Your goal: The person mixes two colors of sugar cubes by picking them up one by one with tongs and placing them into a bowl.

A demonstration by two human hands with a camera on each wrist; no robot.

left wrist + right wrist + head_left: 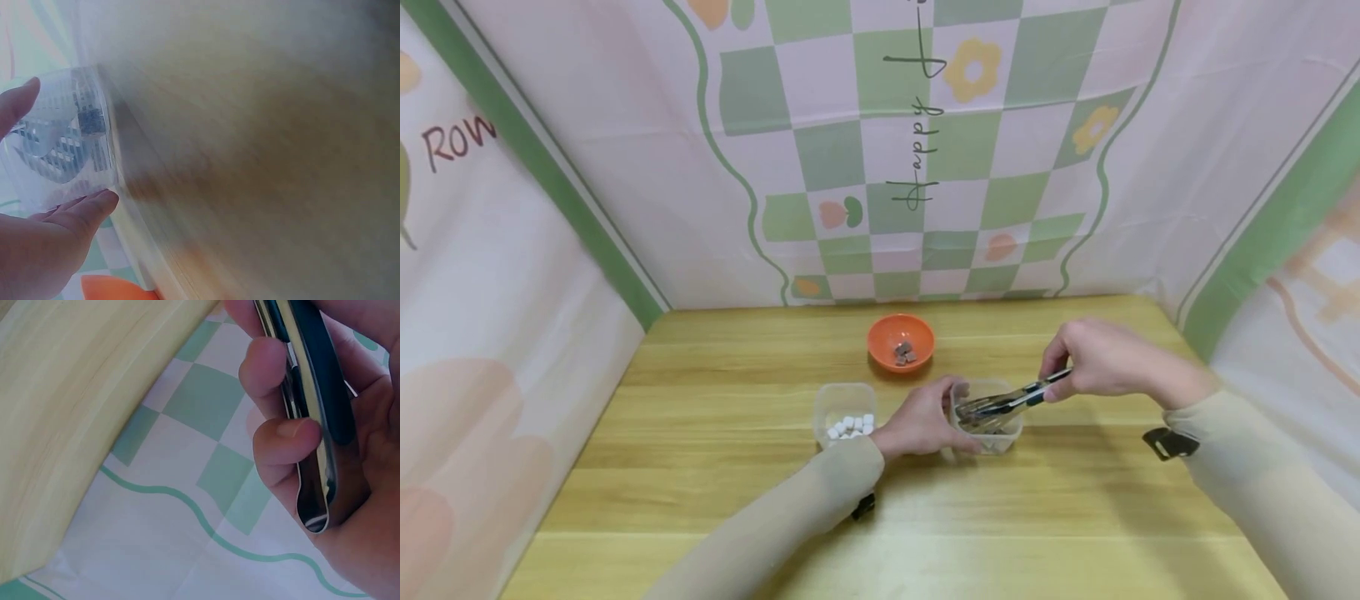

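My right hand (1093, 360) grips a pair of metal tongs (1009, 403) with dark handles; the tongs' tips reach down into a clear plastic cup (989, 417) at the table's middle. The right wrist view shows my fingers (284, 434) curled round the squeezed tongs (312, 425). My left hand (925, 421) holds that clear cup (62, 140) from its left side, thumb and fingers around the wall. What lies in the cup under the tong tips is not clear.
An orange bowl (900, 340) with a few brown pieces stands behind the cup. A second clear cup (846, 412) with several white pieces sits left of my left hand. The wooden table (700, 467) is walled in by patterned cloth (887, 150) on three sides.
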